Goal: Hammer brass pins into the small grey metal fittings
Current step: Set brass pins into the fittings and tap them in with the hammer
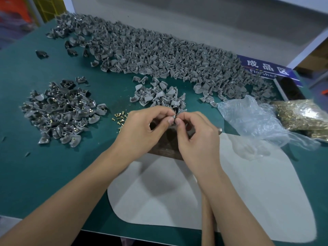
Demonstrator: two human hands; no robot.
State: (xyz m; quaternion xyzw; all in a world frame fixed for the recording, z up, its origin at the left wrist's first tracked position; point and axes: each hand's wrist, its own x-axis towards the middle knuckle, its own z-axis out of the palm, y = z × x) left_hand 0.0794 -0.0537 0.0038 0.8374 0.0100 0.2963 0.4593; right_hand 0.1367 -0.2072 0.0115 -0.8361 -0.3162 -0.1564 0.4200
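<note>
Left hand (pixel 142 128) and right hand (pixel 197 137) both pinch one small grey metal fitting (pixel 174 115) between fingertips; loose brass pins (pixel 120 118) just left, on green desk (pixel 53 166).

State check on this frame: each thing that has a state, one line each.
left hand: pinches a grey fitting
right hand: pinches the same fitting from the other side
grey fitting: held above the dark block, mostly hidden
dark block: flat on the table, under the hands
left pile: fittings with brass showing
back heap: plain grey fittings
loose brass pins: scattered on the mat
pin bag: lying full
</note>
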